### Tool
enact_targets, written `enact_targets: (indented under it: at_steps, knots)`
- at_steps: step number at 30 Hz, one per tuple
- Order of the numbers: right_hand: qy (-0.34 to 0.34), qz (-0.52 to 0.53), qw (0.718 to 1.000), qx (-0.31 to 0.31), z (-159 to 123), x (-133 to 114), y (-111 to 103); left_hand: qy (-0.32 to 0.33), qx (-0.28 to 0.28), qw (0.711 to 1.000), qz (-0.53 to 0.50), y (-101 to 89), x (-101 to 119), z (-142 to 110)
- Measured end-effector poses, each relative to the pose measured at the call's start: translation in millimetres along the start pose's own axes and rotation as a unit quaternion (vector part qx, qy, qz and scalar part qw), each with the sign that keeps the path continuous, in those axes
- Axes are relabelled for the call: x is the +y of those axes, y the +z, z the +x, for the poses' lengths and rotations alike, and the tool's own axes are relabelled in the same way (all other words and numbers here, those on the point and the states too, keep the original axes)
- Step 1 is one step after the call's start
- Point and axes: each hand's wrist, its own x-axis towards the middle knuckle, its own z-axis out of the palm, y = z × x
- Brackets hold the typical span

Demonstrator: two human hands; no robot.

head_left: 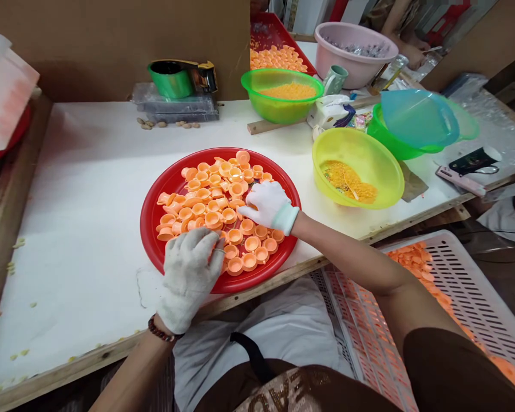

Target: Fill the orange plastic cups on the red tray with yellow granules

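Note:
A round red tray (149, 229) on the white tabletop holds a heap of small orange toy cups (212, 219), joined to saucer-like rims. Some lie upright, others tilted or on their sides. My left hand (191, 269), in a white knit glove, is at the tray's front left edge. Its fingers curl together over the cups, and their tips are partly hidden. My right hand (268, 203), gloved in white with a pale green cuff, reaches into the tray's right side. Its thumb and fingers draw together beside the cups; anything pinched between them is hidden.
To the right stand a yellow bowl (388, 180) with small yellow-orange pieces, a green bowl (257, 106) and a pink basin (321, 57). A tape dispenser (171, 80) sits behind. Below right is a white crate (455, 274) of orange pieces. Another person's arm (397, 17) shows at the back.

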Motion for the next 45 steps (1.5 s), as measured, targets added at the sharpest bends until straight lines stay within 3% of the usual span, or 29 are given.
enact_targets:
  at_steps: [4,7,11,15,20,26,28,32,39,42,45]
  knots:
    - [0.002,0.046,0.999,0.010,1.6,-10.8,8.0,-0.077,-0.017,0.997,-0.022,-2.2,-12.8,5.5]
    - [-0.076,0.047,0.996,-0.012,2.2,-13.9,8.7,-0.072,-0.037,0.996,-0.024,4.2,-19.6,18.8]
    - [-0.145,-0.037,0.988,-0.027,-6.2,-9.2,11.7,-0.039,-0.082,0.996,0.020,15.0,-24.5,29.6]
    - [-0.138,-0.088,0.986,0.004,-20.5,11.4,13.9,-0.041,-0.039,0.998,0.003,11.8,-25.7,26.0]
    - [-0.240,-0.091,0.966,-0.006,-29.1,36.0,12.8,-0.053,-0.015,0.997,-0.047,5.8,-15.5,33.7]
    - [-0.170,-0.080,0.982,0.028,-16.2,49.9,5.4,0.028,-0.063,0.995,-0.066,21.4,19.7,56.0]
    - [-0.175,-0.082,0.981,0.020,-8.5,53.6,4.8,0.047,-0.078,0.994,-0.062,26.2,30.0,61.1]
    - [-0.183,-0.115,0.976,-0.009,2.0,61.0,1.2,0.033,-0.076,0.996,-0.039,29.8,36.0,69.6]
    - [-0.094,-0.122,0.988,0.005,34.9,56.3,-6.3,0.050,-0.073,0.995,-0.041,37.2,47.8,86.5]
    - [-0.072,-0.135,0.987,-0.041,47.5,52.3,-9.1,0.052,-0.056,0.996,-0.044,39.8,51.4,87.4]
    - [-0.083,-0.134,0.982,-0.102,47.8,55.9,-16.7,0.018,-0.016,0.999,-0.044,38.3,39.0,83.5]
